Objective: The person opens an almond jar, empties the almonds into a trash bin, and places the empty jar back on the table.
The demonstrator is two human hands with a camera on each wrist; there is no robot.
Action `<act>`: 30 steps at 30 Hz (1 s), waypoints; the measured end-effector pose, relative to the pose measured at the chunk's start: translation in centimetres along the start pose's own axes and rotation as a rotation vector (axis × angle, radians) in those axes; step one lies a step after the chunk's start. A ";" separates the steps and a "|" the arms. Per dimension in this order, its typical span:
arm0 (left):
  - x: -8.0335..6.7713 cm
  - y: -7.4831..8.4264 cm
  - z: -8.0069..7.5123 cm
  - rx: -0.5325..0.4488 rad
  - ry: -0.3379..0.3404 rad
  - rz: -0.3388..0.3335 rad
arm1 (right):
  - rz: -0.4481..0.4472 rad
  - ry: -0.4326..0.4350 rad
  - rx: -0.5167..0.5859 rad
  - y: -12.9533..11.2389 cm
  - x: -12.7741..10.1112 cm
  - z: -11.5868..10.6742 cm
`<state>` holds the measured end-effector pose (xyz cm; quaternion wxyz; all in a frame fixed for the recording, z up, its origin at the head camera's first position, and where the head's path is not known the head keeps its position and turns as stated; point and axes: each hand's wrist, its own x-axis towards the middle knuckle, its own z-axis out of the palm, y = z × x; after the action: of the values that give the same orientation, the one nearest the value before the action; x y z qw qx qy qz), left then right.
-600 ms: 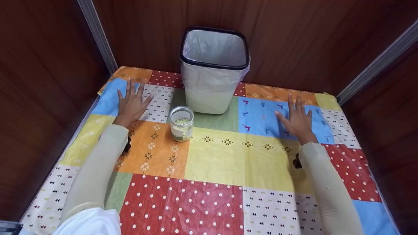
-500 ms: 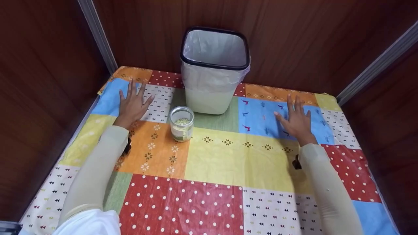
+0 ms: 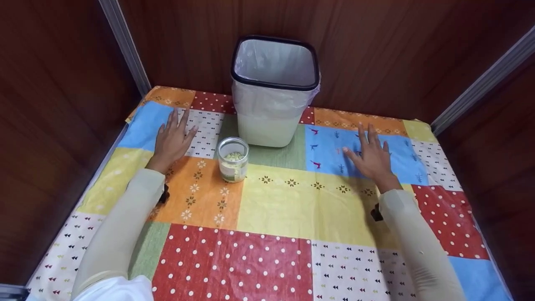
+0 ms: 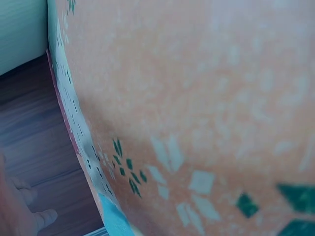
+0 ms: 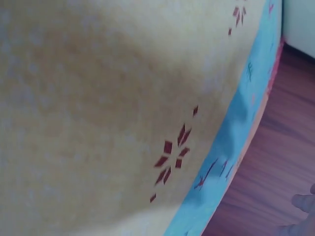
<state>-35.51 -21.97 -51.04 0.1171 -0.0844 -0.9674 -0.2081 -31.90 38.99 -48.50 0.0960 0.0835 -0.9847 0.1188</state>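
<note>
Fingers spread and holding nothing, my left hand [image 3: 172,142] is over the white and blue patches of the cloth, left of a clear jar [image 3: 233,160]. Pale yellowish pieces fill the lower part of the jar, which stands upright with no lid on. My right hand [image 3: 372,156], also with straight spread fingers and nothing in it, is over the blue patch on the right. Only fingertips of the left hand [image 4: 19,209] show in the left wrist view, and a bit of the right hand [image 5: 304,211] in the right wrist view.
A white bin [image 3: 269,121] with a black rim and a plastic liner stands behind the jar, near the back panel. A patchwork cloth [image 3: 276,205] covers the table. Dark wood panels [image 3: 376,54] enclose it at the back and both sides.
My right hand has shifted left and slightly nearer to me. The left hand has moved a little to the right and nearer. Jar and bin have stayed in place.
</note>
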 end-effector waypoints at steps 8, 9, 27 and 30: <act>-0.5 0.6 0.3 -0.028 0.030 0.013 | -0.007 0.005 0.031 -1.0 -0.6 0.7; -0.5 0.7 0.4 -0.034 0.034 0.015 | -0.008 0.005 0.036 -1.1 -0.7 0.8; -2.2 2.1 0.0 -0.109 0.077 0.051 | -0.108 -0.001 0.107 -4.1 -2.2 1.3; -2.4 2.7 -0.2 -0.116 0.058 0.060 | -0.121 -0.004 0.120 -4.8 -2.3 1.3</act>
<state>-32.55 -19.89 -50.41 0.1461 -0.1141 -0.9469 -0.2627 -29.01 34.37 -49.20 0.0961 0.1486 -0.9692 0.1712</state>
